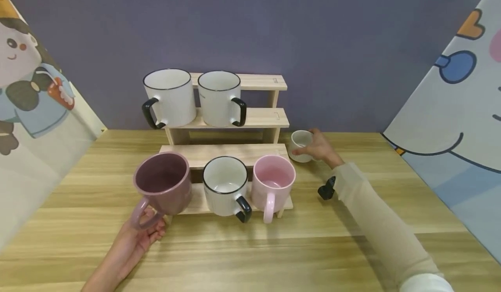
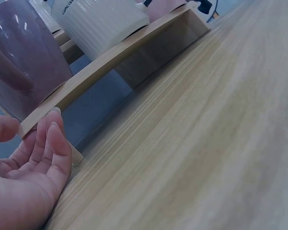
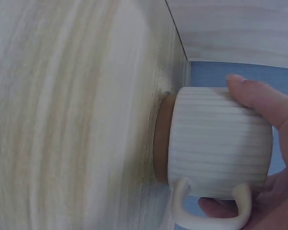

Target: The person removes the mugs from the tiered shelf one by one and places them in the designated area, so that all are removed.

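A stepped wooden rack [image 1: 223,154] stands on the table. My left hand [image 1: 133,242] is at the left end of its bottom shelf [image 2: 91,72]; the left wrist view shows thumb over the board's corner and fingers curled under it. Right above that hand sits a mauve mug [image 1: 168,192]. Beyond the rack's right end, my right hand [image 1: 322,147] grips a small white ribbed mug [image 3: 216,143] round its body, thumb on one side and fingers on the other. The mug's brown base is at the table surface, and its handle shows in the right wrist view.
On the bottom shelf, a black-rimmed white mug [image 1: 225,196] and a pink mug [image 1: 273,183] stand beside the mauve one. Two larger black-handled mugs, one left [image 1: 172,101] and one right [image 1: 219,101], stand higher up. A grey wall [image 1: 332,57] rises behind; printed panels flank the table.
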Motion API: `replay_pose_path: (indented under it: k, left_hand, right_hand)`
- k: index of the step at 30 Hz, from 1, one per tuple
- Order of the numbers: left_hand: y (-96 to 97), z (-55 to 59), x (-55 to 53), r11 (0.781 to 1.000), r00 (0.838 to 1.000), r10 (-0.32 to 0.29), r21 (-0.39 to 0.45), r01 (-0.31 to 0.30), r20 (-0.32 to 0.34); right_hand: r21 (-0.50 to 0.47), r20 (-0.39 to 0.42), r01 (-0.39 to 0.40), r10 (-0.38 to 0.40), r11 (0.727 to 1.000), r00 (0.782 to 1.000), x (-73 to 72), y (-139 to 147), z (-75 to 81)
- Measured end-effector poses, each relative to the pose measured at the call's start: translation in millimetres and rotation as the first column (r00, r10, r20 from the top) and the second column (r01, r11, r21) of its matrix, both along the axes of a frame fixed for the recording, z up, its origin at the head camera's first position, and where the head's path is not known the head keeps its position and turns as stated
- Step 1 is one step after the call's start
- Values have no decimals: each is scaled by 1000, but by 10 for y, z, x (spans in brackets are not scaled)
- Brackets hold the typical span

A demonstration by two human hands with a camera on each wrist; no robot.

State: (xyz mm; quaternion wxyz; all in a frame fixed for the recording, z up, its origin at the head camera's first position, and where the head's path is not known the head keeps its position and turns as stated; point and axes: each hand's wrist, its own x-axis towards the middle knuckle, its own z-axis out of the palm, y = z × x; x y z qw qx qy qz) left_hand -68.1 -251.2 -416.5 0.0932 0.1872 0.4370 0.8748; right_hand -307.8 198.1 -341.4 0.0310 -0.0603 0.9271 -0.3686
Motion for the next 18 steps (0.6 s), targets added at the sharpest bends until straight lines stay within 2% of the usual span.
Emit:
replay_pose_path:
  k: [10, 18]
  left_hand:
    - [10, 22, 9, 999, 999, 27, -17, -27, -23]
    - [36, 37, 46, 1000, 999, 23, -16, -23, -23]
  right_hand:
    - [2, 14, 1, -1, 1000, 1000, -48, -77, 2]
    - [9, 7, -23, 23, 1000, 1000, -42, -57, 3]
